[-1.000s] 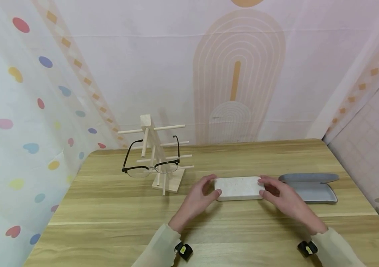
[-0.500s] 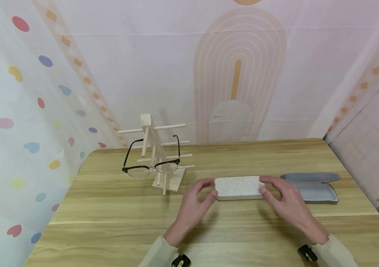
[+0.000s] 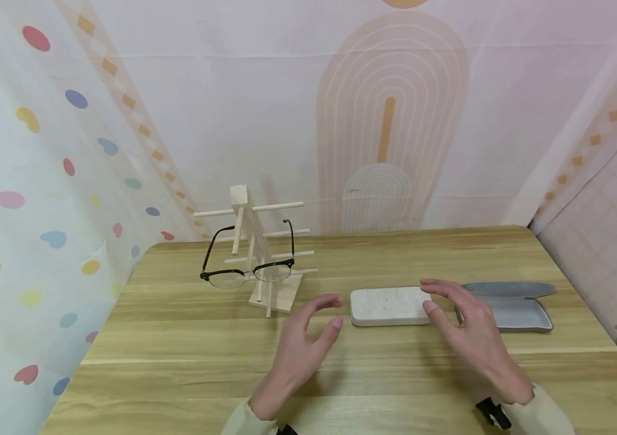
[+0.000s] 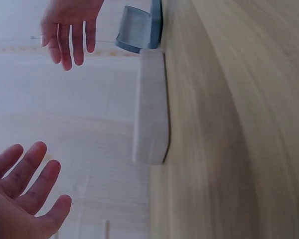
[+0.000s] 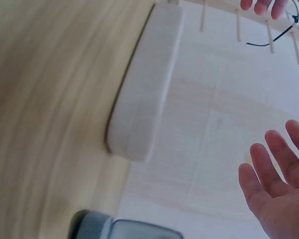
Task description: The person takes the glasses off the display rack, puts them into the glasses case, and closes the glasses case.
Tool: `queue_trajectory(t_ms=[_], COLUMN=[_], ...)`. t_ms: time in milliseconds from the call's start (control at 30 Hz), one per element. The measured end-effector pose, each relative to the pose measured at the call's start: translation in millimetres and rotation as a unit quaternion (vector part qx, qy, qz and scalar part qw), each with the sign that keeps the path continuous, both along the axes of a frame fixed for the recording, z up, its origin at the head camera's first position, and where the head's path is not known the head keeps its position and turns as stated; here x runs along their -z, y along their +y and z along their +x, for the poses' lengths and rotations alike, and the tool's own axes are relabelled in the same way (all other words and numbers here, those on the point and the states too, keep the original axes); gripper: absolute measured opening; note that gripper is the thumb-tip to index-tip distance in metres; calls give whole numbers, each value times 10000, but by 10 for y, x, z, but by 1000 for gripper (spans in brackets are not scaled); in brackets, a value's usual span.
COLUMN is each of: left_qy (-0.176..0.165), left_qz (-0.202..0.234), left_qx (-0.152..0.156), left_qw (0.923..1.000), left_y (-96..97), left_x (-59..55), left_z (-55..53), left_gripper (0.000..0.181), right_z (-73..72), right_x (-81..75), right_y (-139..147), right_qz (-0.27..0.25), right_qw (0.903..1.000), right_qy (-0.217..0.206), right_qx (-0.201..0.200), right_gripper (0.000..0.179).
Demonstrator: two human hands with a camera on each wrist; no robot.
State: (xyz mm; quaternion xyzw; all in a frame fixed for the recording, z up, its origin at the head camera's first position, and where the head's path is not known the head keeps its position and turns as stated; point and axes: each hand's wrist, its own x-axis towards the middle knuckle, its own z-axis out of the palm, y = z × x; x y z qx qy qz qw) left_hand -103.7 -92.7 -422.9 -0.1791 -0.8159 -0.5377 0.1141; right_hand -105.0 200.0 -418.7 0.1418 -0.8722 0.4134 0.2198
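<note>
Case (image 3: 390, 306), white and apparently closed, lies flat on the table (image 3: 177, 380), between the hands. We find the left hand (image 3: 298, 347) and the right hand (image 3: 474, 335) holding nothing, fingers loosely parted; the wrist views show both apart from the case. In our judgement, sound handling means meeting both short ends evenly and releasing them together, so the case stays square. We advise keeping the right hand clear of the open grey box (image 3: 520, 313), and the left clear of the stand (image 3: 252, 220) bearing glasses (image 3: 274, 264).
</note>
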Motion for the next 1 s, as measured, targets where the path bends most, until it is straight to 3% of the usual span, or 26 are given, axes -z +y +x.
queue_trajectory(t_ms=[200,500,700,833,1000], left_qy=[92,912,1252,1547,2087], left_qz=[80,59,149,290,645], left_qx=[-69,-42,-67,-72,-46], left_qw=[9999,9958,9920,9875,9758], left_y=[-86,-245,-347,-426,-543], left_x=[-97,-194,-329,-415,-505], left_z=[104,184,263,297,318], left_gripper=[38,37,40,40,36], right_z=[41,45,50,40,12], right_x=[-102,-195,-274,-336,-406], right_y=[-103,-252,-346,-401,-477], right_qz=[-278,-546,-542,-462,-470], right_qw=[9993,9945,9936,9936,9907], right_qy=[178,704,728,641,695], right_qx=[-156,-546,-669,-810,-1071], right_gripper=[29,37,36,34,32])
